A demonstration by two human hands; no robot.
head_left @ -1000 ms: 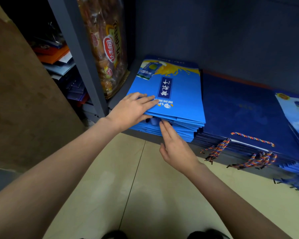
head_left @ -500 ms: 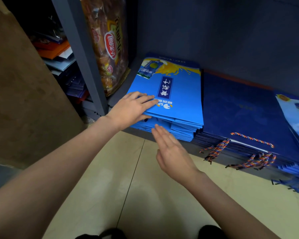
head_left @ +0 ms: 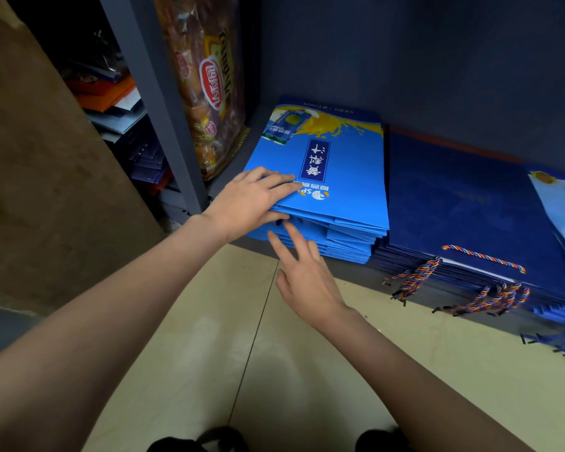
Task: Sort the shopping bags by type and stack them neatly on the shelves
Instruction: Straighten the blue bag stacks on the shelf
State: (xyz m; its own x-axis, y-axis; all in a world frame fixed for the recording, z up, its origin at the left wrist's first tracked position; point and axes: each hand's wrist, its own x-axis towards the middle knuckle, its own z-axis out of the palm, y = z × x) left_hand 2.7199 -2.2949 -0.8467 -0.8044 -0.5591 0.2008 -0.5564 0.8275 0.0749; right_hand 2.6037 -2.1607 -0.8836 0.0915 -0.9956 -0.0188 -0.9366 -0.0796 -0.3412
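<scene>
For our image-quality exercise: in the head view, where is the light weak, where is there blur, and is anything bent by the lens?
Head view: the shelf recess behind the light blue bag stack is dim; the floor tiles are brighter, with a soft sheen; the dark blue bag stack smears into blur at the right edge; the shelf post leans, a sign of wide-angle distortion.

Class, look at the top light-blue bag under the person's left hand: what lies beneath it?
Beneath the top light-blue bag lies a stack of similar blue bags, only their front edges showing. Their faces and the shelf under them are covered.
</scene>
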